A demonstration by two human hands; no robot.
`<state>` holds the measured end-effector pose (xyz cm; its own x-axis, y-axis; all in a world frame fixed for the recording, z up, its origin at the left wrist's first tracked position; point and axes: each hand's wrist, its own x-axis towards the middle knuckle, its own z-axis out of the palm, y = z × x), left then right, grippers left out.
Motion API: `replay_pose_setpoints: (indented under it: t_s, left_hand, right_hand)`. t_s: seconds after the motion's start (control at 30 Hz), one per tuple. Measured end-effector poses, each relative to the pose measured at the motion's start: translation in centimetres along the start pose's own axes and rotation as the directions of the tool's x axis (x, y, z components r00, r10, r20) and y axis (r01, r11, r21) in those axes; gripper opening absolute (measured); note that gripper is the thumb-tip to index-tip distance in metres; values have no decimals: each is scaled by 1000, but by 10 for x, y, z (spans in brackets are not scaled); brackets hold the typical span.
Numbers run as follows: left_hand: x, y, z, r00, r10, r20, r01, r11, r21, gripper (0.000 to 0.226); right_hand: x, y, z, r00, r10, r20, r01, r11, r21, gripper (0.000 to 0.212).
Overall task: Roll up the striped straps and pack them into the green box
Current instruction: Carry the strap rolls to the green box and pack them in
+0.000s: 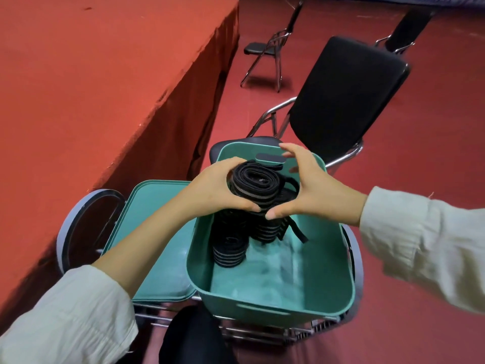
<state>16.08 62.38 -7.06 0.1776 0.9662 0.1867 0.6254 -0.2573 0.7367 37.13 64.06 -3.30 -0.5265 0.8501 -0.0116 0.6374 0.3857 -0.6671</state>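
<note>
A rolled black strap with grey stripes (253, 186) is held above the far half of the green box (325, 261). My left hand (212, 189) grips the roll from the left, thumb under it and fingers curled over its top. My right hand (307, 185) curves around the right side; its thumb tip touches the roll's lower edge, while its fingers are spread and apart from it. Several rolled striped straps (231, 248) lie inside the box against its left wall and far end, with one loose black strap end (299, 231) trailing out.
The box's green lid (154, 232) lies to the left on a chair seat. A black folding chair (343, 98) stands just behind the box, another (270, 48) farther back. A red-covered table (105, 74) fills the left. The floor is red.
</note>
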Motion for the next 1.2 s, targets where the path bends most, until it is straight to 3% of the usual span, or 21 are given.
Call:
replay_pose_setpoints:
  t_s: [0.13,0.27,0.4,0.53,0.6,0.7,0.83,1.0,1.2]
  left_hand:
    - [-8,13,7,999,-6,53,6,1000,-15,65]
    - [-17,16,7,999,-21,46,24,997,-70,78]
    - [-23,16,9,998,-6,65,13,994,-106,70]
    - [-34,16,14,995,-21,102,34,992,-126,67]
    - [-43,15,14,995,-5,102,12,997,-70,62]
    - [-63,8,3,998,-32,58,23,987,161,65]
    - [-95,-4,-2,977,-191,94,172,968,181,64]
    - [-107,-8,7,946,-299,125,284,950,127,46]
    - [-108,-11,10,947,-301,114,293,953,80,40]
  right_hand:
    - [-1,-5,-3,991,-30,134,29,1000,11,112]
    - [-3,-4,-1,990,-56,127,51,998,43,100]
    - [-4,-5,1,988,-86,130,83,996,28,97]
    - [-8,-6,3,981,-90,173,84,996,38,75]
    - [-11,-6,5,979,-94,179,89,995,33,66]
    - [-17,2,8,978,-76,196,68,997,43,59]
    - [-24,19,15,987,-30,159,27,999,20,59]
    - [-23,29,39,971,6,240,33,987,-160,64]
    - [-8,45,65,943,45,329,55,956,-288,71]
